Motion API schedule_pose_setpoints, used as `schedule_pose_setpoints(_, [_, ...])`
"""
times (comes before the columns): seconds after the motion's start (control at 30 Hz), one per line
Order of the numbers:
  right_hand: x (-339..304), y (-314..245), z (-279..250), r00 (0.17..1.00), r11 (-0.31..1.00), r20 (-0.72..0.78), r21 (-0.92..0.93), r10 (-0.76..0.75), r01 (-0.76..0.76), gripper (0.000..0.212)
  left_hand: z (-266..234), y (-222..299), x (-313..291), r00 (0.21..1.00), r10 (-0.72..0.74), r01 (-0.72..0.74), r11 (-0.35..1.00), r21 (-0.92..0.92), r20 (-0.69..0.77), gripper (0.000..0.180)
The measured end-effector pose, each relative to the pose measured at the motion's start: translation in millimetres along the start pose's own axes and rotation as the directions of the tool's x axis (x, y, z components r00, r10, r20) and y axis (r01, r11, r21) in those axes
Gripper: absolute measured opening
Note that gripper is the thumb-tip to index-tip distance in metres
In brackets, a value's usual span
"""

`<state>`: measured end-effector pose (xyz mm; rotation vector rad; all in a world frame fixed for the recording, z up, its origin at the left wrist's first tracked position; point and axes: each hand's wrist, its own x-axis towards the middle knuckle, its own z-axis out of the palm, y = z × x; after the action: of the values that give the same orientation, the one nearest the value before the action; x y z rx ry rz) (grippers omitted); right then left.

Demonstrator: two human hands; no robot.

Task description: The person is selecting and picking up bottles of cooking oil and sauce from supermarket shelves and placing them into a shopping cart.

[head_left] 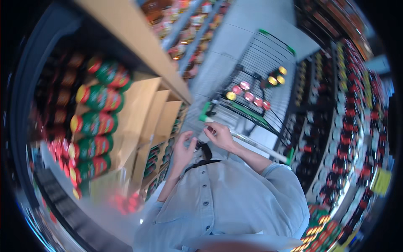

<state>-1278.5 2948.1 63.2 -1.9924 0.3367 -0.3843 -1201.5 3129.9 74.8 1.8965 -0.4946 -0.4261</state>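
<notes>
My left hand (pixel 184 149) is raised in front of my waist, its fingers loosely curved and apart from the thumb, with nothing visible in it. Beside it, my right hand (pixel 220 135) bends its fingers, leaving a gap to the thumb; nothing shows in it. It overlaps the white handle (pixel 266 153) of a shopping cart (pixel 255 116); whether it touches the handle I cannot tell. Several jars with pink lids (pixel 249 96) and yellow lids (pixel 272 80) stand in the wire cart. A dark strap or pouch (pixel 205 151) hangs at my waist.
On the left, a wooden shelf (pixel 136 103) bears a row of green and red jars (pixel 98 124). Racks with several dark bottles or jars (pixel 350 126) line the right side. Beyond, a blurred display (pixel 189 38) borders the grey floor (pixel 235 38).
</notes>
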Motion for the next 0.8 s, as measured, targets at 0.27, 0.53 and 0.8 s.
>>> schedule_pose_setpoints(0.27, [-96,53,-154,0.772,0.819,-0.447,-0.134,0.452,-0.558,0.026,94,50,68,0.865,0.240,-0.318,0.942,0.112,0.440,0.026])
schedule_pose_setpoints(0.53, [-39,149,-188,0.855,0.811,-0.218,-0.275,0.471,-0.517,0.033,176,33,69,0.880,0.069,-0.319,0.819,0.477,0.471,0.025])
schedule_pose_setpoints(0.8, [77,313,-88,0.921,0.801,0.140,-0.553,0.363,-0.231,0.050,185,37,75,0.951,0.035,-0.231,0.746,0.624,0.309,0.022])
